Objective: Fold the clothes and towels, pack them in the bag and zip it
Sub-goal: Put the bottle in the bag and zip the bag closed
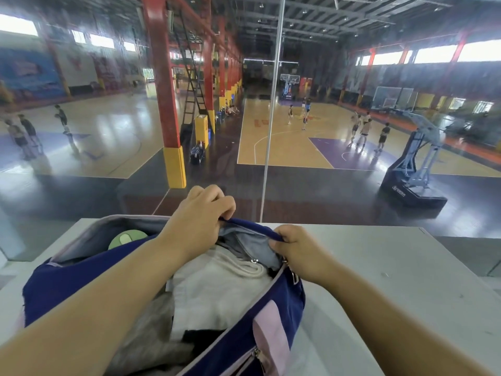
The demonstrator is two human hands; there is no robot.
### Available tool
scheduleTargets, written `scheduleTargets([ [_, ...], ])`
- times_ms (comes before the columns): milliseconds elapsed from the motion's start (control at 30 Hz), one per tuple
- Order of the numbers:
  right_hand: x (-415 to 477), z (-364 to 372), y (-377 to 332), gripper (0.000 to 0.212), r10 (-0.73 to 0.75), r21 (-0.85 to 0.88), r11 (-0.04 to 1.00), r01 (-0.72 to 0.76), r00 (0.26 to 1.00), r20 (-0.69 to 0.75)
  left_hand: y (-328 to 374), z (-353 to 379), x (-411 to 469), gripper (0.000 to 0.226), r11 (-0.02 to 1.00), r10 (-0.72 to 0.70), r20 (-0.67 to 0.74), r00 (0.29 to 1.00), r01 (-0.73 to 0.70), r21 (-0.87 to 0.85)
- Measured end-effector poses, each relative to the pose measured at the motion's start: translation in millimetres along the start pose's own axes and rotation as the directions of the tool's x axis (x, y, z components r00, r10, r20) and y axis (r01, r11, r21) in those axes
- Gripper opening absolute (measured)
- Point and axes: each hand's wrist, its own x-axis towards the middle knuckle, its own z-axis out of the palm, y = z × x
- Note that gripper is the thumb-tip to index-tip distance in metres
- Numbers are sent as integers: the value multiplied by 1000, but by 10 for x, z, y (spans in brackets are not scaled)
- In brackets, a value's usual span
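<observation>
Packing is looking mostly done; zipping is what's left. The navy duffel bag with pink trim is sitting on the white bench, its mouth gaping wide toward the camera. Inside are lying a white garment with a drawstring cord, a grey cloth nearer the camera, and a scrap of something black touching both. I can't tell how neatly any of it is folded. All the clothing in view is lying inside the bag.

The left hand is gripping the navy rim at the bag's far end, fingers curled over it. The right hand is pinching the same rim just to the right, thumb and fingers closed on the fabric. The hands are near each other, with the rim stretching between them.

A small metal zip pull is hanging by the grey lining and probably belongs to an inner pocket. I can't pick out the main slider.

Judgement: the hands are likely drawing the opening's end together or hunting for the slider. The whole zip run is waiting to be closed.
</observation>
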Motion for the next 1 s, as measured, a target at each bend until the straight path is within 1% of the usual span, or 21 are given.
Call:
scheduleTargets([
  [67,26,-5,-14,30,17,48,999,-17,1000,9,5,12,8,23,998,56,-34,998,-55,29],
  [167,37,-2,-38,32,49,127,991,-52,999,23,70,-4,3,26,989,145,40,989,-146,28],
  [233,41,3,-55,29,49,145,988,-50,999,12,148,9,-29,19,988,155,91,984,-154,-16],
  [300,47,2,-66,24,35,136,990,-33,999,-9,243,48,-75,18,991,134,120,984,-129,-47],
  [367,51,4,-75,18,28,122,992,-27,1000,-8,318,109,-95,24,994,102,171,980,-109,33],
  [433,55,9,-90,14,37,112,993,-35,999,-15,379,165,-96,39,985,60,215,975,-92,143],
  [500,56,10,-111,17,62,137,989,-57,997,-35,427,214,-88,45,984,1,197,980,-35,172],
  [567,53,8,-134,23,88,189,979,-79,995,-42,456,255,-80,45,987,-78,149,986,55,150],
  [600,51,5,-141,25,96,212,973,-86,995,-37,468,271,-79,44,987,-98,136,986,78,144],
  [700,41,-9,-140,25,82,247,966,-71,996,-35,438,288,-89,33,991,-115,161,980,101,92],
  [767,27,-22,-125,21,41,214,976,-32,999,-35,371,268,-88,22,993,-118,212,970,116,22],
  [800,22,-27,-105,15,12,202,979,-5,999,-30,334,253,-84,17,992,-118,235,965,124,-8],
  [833,10,-33,-90,7,-18,189,982,21,1000,-15,309,235,-80,14,991,-117,250,961,128,-26],
  [867,-8,-34,-83,7,-41,166,985,39,999,9,296,211,-76,14,991,-119,266,957,130,-27],
  [933,-41,-24,-85,24,-65,64,996,62,997,48,294,178,-67,15,992,-117,270,956,124,-8],
  [1000,-60,12,-110,29,-93,-101,991,93,996,8,310,169,-64,16,994,-111,255,961,112,13],
])
